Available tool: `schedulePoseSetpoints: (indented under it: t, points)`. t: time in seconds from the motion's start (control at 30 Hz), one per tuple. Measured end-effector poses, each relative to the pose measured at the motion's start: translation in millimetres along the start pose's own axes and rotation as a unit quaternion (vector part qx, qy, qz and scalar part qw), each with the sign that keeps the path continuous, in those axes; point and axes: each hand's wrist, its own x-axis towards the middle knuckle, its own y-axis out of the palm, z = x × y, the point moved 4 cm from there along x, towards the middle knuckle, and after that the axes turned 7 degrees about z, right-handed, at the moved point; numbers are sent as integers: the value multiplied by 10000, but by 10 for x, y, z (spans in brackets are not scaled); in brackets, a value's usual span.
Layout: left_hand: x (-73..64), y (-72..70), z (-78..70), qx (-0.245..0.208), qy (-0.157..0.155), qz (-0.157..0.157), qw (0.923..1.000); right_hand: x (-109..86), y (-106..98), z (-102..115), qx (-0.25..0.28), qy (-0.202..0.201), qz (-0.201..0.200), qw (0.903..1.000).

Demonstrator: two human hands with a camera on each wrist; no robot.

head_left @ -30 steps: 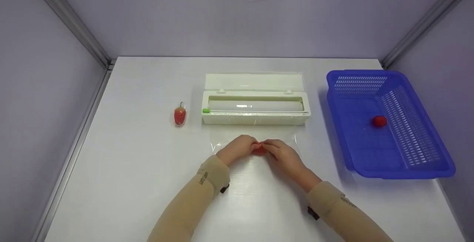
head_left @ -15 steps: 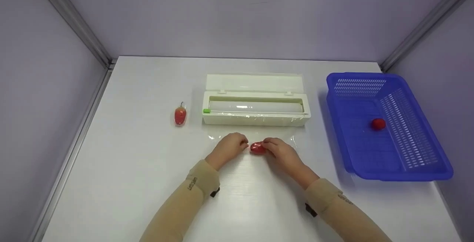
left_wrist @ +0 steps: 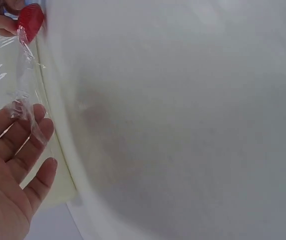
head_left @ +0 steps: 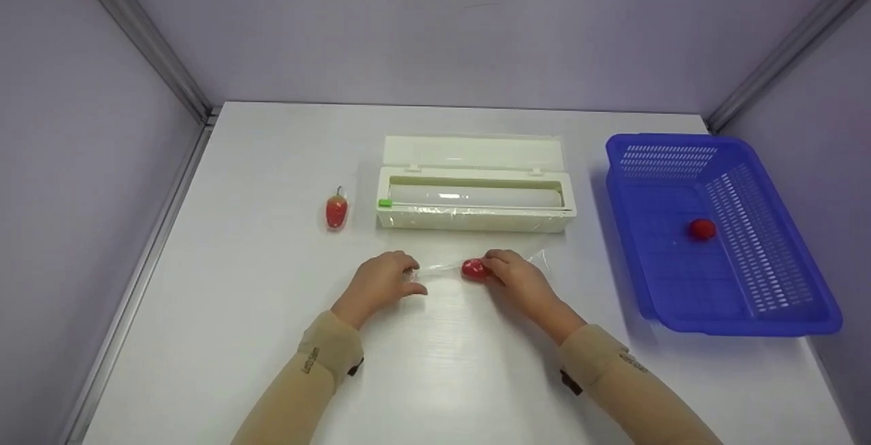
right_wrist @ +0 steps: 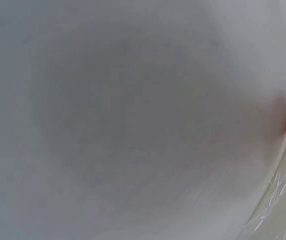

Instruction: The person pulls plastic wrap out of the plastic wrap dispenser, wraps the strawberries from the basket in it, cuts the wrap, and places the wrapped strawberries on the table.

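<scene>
A small red fruit [head_left: 474, 269], yellowish at one end in the right wrist view, lies in front of the wrap box, and my right hand [head_left: 522, 283] holds it from the right. Clear cling film [head_left: 439, 270] runs from the fruit leftward to my left hand [head_left: 378, 285]. In the left wrist view the left fingers are spread and nearly straight, with crumpled film [left_wrist: 20, 102] lying against the fingertips. Only a bit of the right fingers shows in the right wrist view. Another red fruit [head_left: 336, 212] with a stem, wrapped in film, lies farther left.
Behind the hands stands a white cling film box [head_left: 476, 220] with its lid raised, a roll inside and a green slider [head_left: 385, 203] at its left end. A blue basket [head_left: 629, 254] on the right contains a round red item [head_left: 701, 229]. Walls border the white table [head_left: 204, 336].
My left hand has left the fruit and moved left, its fingers spreading as film stretches out from the fruit. The right hand stays at the fruit, nearly still.
</scene>
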Motion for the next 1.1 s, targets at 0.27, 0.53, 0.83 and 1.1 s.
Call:
schedulePoseSetpoints:
  t: [0.27, 0.53, 0.83, 1.1]
  points:
    - [12, -6, 159, -3, -194, -752, 9970, 40, 71, -44, 132, 314, 257, 9991]
    - [116, -31, 263, -930, -810, -922, 9881, 86, 101, -79, 87, 323, 278, 9991]
    - [183, -57, 299, -1128, -1139, -1070, 9813, 131, 113, -117, 239, 419, 340, 9983]
    - [167, -122, 159, -589, -840, -1917, 9761, 188, 64, -154, 521, 253, 273, 9979]
